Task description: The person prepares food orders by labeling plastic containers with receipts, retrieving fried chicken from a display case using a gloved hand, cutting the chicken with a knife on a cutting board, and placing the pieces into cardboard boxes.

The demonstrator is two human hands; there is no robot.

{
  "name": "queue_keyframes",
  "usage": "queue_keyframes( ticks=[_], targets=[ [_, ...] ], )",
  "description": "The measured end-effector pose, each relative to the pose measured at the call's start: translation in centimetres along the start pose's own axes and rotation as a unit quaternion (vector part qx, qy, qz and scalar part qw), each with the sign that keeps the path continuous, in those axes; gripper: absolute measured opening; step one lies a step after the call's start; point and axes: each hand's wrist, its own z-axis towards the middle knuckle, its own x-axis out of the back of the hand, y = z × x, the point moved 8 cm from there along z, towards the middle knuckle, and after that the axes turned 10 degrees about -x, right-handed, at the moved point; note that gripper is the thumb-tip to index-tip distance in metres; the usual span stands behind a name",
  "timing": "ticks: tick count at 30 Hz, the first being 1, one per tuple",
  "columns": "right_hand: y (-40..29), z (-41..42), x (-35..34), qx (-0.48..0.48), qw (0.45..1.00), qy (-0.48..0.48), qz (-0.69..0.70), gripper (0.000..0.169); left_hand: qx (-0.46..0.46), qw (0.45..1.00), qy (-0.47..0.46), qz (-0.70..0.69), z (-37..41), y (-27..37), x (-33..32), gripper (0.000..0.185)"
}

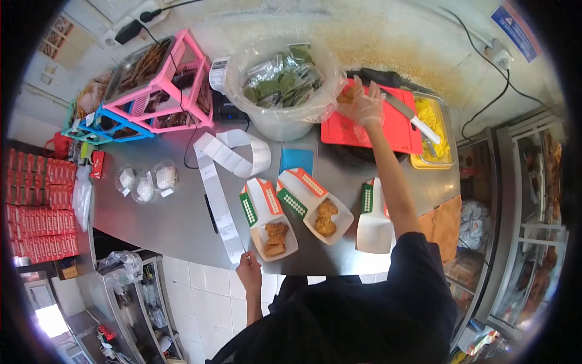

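Note:
My right hand (367, 105), in a clear plastic glove, reaches over the red cutting board (395, 132). Its fingers are spread beside a piece of fried food (346, 94) at the board's left edge; whether they touch it I cannot tell. A knife with a white handle (425, 130) lies on the board. My bare left hand (249, 268) is at the table's front edge, by the end of a long paper strip (220, 204); its fingers are curled and I cannot tell if they hold anything. Two open paper boxes (291, 239) (348, 217) hold fried pieces; a third box (373, 232) stands under my right forearm.
Behind the boxes stands a plastic-lined bucket (282, 123) of leaves in packets. Yellow slices fill a tray (450, 159) at right. Stacked pink and blue baskets (157, 86), wrapped white portions (145, 186) and a black pen (211, 214) are at left.

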Motion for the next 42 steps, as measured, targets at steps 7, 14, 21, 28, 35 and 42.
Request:
queue_keyframes(
  ticks=[7, 14, 21, 28, 35, 42],
  targets=[
    [-2.4, 0.9, -7.7, 0.126, 0.970, -0.199, 0.059, 0.032, -0.018, 1.000, -0.013, 0.003, 1.6, 4.4, 0.1, 0.020],
    [5.2, -11.2, 6.6, 0.009, 0.935, -0.186, 0.303, 0.023, -0.019, 0.996, -0.038, -0.074, 2.1, 7.3, -1.2, 0.021],
    [9.1, -27.7, 7.9, 0.122, 0.867, -0.460, 0.147, 0.024, -0.132, 0.978, -0.051, -0.156, 4.0, 11.3, -4.0, 0.019],
    [13.4, -14.4, 15.5, -0.302, 0.770, -0.211, 0.521, 0.043, -0.188, 0.794, -0.420, -0.396, -5.7, 26.4, -12.4, 0.029],
    [14.4, -9.4, 13.0, -0.416, 0.826, -0.127, 0.358, 0.049, -0.223, 0.770, -0.370, -0.469, -4.6, 37.3, -20.4, 0.057],
    [10.2, -9.1, 7.6, -0.158, 0.723, -0.244, 0.627, 0.049, -0.014, 0.602, -0.331, -0.726, 7.6, 42.9, -28.6, 0.059]
  ],
)
